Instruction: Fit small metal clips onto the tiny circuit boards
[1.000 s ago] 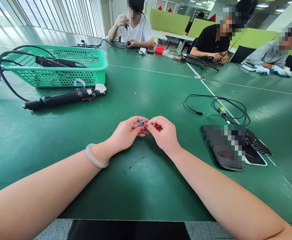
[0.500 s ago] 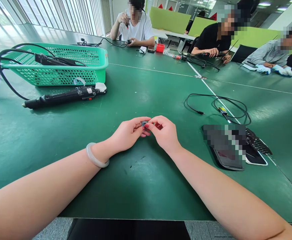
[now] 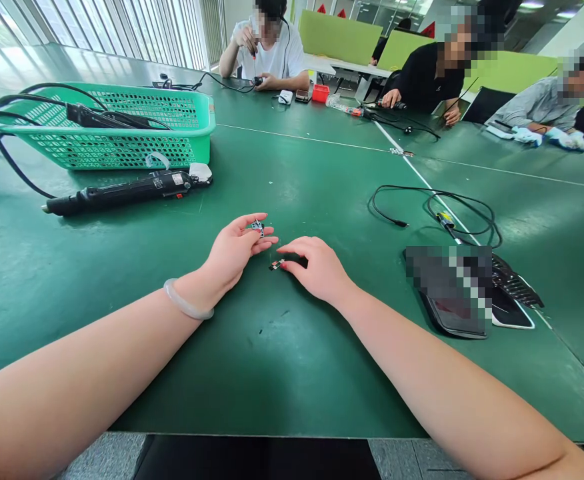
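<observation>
Nearest, on the right: a black phone point(image 3: 459, 327) lies on the green table point(image 3: 282, 373), with a white-edged phone point(image 3: 515, 317) just beside and partly hidden by it.
Right hand point(image 3: 317, 267): palm down, fingers bent leftward, thumb tip touching a small black-and-orange piece point(image 3: 276, 265); whether it pinches the piece or merely touches it, I cannot tell.
Black-and-orange piece: just left of the right thumb tip, so the right hand is nearer to it than the left; its long axis slants from near left to far right, the far-right end meeting the thumb. Whether it touches the table is unclear.
Left hand point(image 3: 239, 250): palm partly up, grasping a blue-grey part point(image 3: 258, 228) between thumb and fingers, the other fingers stretched toward the right.
Blue-grey part: farther from the body than the piece and to its left, the two apart; its long axis is too small to read.
Between the hands: a narrow gap, left fingertips near the right index finger.
Black screwdriver point(image 3: 122, 193): far left, crosswise before the green basket point(image 3: 137, 157), well apart from both hands.
Black cable point(image 3: 492, 217): looped beyond the phones.
Far side: a person in white point(image 3: 272, 60), seated, hands raised over the table edge.
</observation>
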Demonstrator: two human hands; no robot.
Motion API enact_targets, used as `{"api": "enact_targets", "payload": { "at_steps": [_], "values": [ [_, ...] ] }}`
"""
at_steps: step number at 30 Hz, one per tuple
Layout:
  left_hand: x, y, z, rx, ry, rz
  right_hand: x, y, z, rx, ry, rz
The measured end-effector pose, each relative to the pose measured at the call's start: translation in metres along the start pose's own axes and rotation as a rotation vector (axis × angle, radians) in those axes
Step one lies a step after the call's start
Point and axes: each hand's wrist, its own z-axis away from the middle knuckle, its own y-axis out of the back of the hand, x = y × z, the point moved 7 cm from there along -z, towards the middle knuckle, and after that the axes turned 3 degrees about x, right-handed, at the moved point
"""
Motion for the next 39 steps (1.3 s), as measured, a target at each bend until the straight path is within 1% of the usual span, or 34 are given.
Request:
{"api": "enact_targets", "payload": {
  "at_steps": [1,3,8,12,15,19,21,25,27,28,31,33,36,39],
  "values": [
    [-0.001,-0.001,0.0,-0.013,0.006,0.004,-0.004,-0.003,0.0,-0.032,0.046,0.037],
    [-0.002,-0.006,0.002,-0.058,0.015,-0.005,-0.008,-0.007,0.0,-0.07,0.083,0.091],
    [-0.005,-0.012,0.006,-0.122,0.023,-0.034,-0.002,-0.007,-0.003,-0.077,0.023,0.108],
    [-0.006,-0.013,0.006,-0.134,0.03,-0.047,0.005,-0.002,-0.003,-0.049,-0.02,0.058],
    [-0.006,-0.011,0.004,-0.118,0.03,-0.043,0.01,0.004,-0.001,-0.031,-0.06,0.043],
    [-0.007,-0.009,0.002,-0.116,0.024,-0.047,0.01,0.008,0.003,-0.079,-0.097,0.066],
    [-0.007,-0.009,0.002,-0.131,0.013,-0.053,0.008,0.007,0.004,-0.096,-0.091,0.102],
    [-0.009,-0.01,0.002,-0.163,-0.005,-0.06,0.002,0.003,0.004,-0.127,-0.034,0.175],
    [-0.01,-0.012,0.003,-0.193,-0.015,-0.091,-0.001,0.004,0.005,-0.098,-0.008,0.162],
    [-0.011,-0.013,0.003,-0.217,-0.025,-0.117,-0.003,0.007,0.005,-0.056,0.007,0.14],
    [-0.011,-0.018,0.005,-0.305,-0.071,-0.232,-0.011,0.022,0.007,0.124,0.064,0.034],
    [-0.011,-0.021,0.007,-0.364,-0.103,-0.323,-0.017,0.029,0.01,0.202,0.107,-0.031],
    [-0.01,-0.025,0.012,-0.433,-0.118,-0.415,-0.026,0.031,0.012,0.225,0.186,-0.053],
    [-0.01,-0.029,0.016,-0.495,-0.116,-0.439,-0.031,0.031,0.014,0.227,0.248,-0.019]
  ]
}}
